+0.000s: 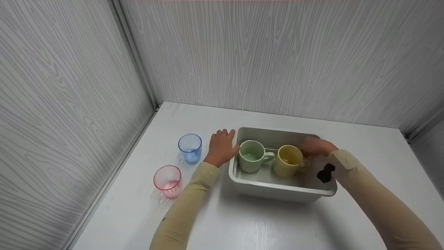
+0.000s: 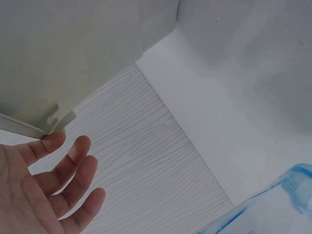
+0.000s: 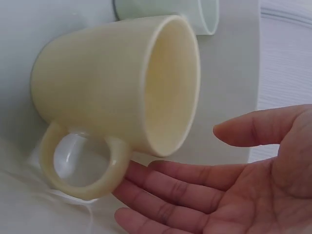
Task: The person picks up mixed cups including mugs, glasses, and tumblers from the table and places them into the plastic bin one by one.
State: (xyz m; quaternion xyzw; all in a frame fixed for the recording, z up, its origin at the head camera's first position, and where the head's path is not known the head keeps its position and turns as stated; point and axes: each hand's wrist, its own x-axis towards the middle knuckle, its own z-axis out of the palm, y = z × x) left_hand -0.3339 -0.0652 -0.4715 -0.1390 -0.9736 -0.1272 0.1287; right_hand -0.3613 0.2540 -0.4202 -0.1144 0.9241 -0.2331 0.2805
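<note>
A grey bin (image 1: 277,187) holds a green mug (image 1: 250,160) on its left and a yellow mug (image 1: 287,166) on its right, both upright. My left hand (image 1: 222,147) is at the bin's left rim, a fingertip right at the edge and the other fingers loosely bent in the left wrist view. Reaching inside from the right, my right hand (image 1: 314,145) is beside the yellow mug. In the right wrist view its fingers (image 3: 170,195) stretch out close behind the yellow mug's handle (image 3: 87,187), with the thumb apart from the mug.
Left of the bin, a blue clear glass (image 1: 190,151) and a pink clear glass (image 1: 169,184) stand upright on the white table (image 1: 242,225). The blue glass is close to my left hand. Wood-grain panels (image 1: 242,52) rise behind and along the sides.
</note>
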